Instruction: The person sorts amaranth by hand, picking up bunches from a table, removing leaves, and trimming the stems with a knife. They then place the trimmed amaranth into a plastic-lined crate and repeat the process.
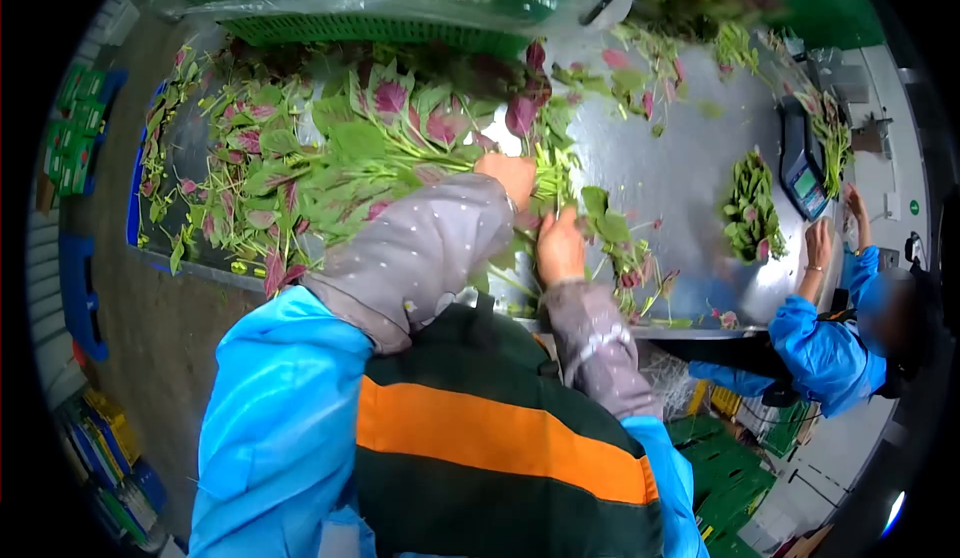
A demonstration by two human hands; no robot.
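My left hand (508,178) is closed round the stems of a bunch of green and purple leaves (370,143), whose leafy part spreads to the left over the metal table (640,168). Just to the right, my right hand (561,248) has its fingers pressed together at the stem ends, close to the left hand. Green stems (552,173) stick out between and above both hands. What the right fingertips hold is partly hidden, but stems run into them. Loose leaves and cut stems lie around both hands.
A green crate (370,33) under clear plastic stands at the table's back. On the right are a separate leafy bunch (753,208) and a scale (805,178). A co-worker in blue sleeves (835,338) has both hands near the scale. Stacked crates stand on the floor.
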